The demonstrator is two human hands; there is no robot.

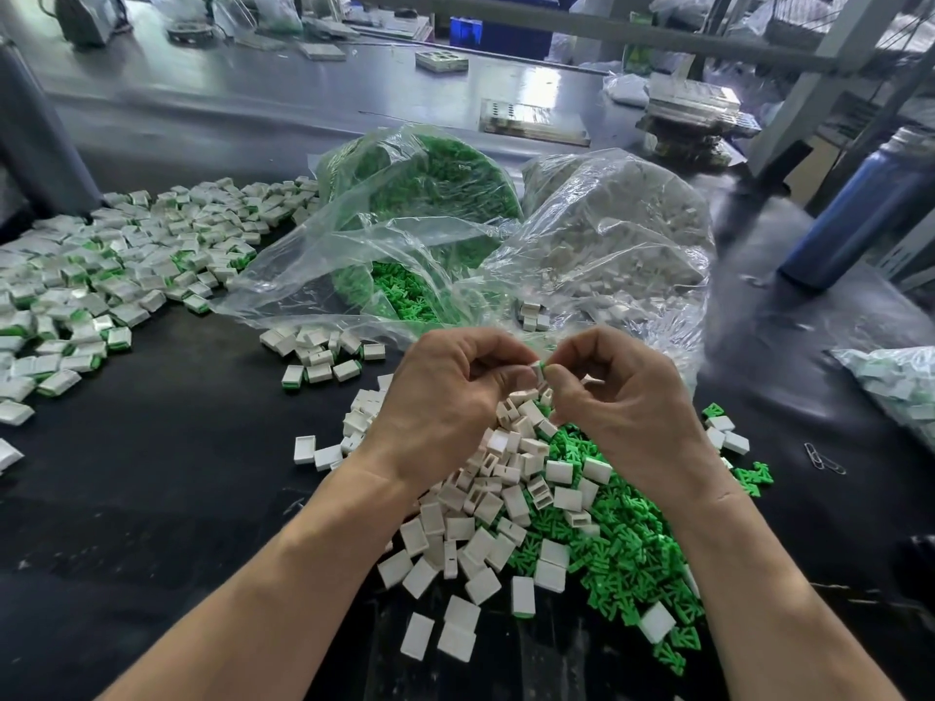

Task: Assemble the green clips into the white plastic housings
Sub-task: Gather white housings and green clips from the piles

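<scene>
While raised at frame centre, left hand [445,397] and right hand [622,397] together pinch small white plastic housing with green clip [539,369]; loose pile of white housings and green clips [546,503] directly below; bare black desk [177,473] lower left.

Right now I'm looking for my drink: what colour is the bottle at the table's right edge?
Dark blue bottle, seen in the head view.

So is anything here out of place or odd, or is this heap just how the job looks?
Mostly normal clutter: loose white housings and green clips lie heaped together under the hands. The one stray item is a pair of metal paper clips on the black mat at the right, apart from the parts and seemingly unrelated to them.
</scene>
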